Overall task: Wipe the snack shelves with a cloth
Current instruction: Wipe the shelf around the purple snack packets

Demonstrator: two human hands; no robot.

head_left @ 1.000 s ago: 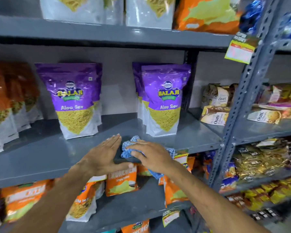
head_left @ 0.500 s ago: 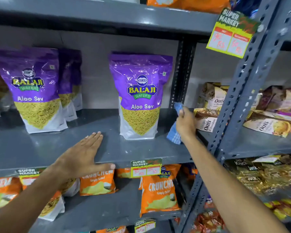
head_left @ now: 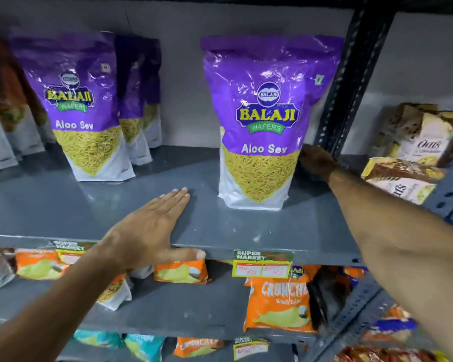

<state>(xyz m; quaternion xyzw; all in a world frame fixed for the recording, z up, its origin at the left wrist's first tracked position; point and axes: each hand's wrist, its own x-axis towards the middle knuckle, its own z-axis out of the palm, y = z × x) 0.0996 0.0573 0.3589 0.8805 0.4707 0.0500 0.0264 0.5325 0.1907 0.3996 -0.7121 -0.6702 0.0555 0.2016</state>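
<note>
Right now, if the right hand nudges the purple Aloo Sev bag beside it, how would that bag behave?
The Aloo Sev bag would probably tip rather than slide: it stands tall on a narrow base, unsupported in front. Its glossy, wrinkled film suggests a soft, slippery skin that dents under the right hand. The fine sev looks light and brittle, so a firm squeeze might crush it.

Left hand (head_left: 147, 231) flat, fingers (head_left: 177, 198) together, right hand (head_left: 315, 163) reaching forward, shadowed
</note>
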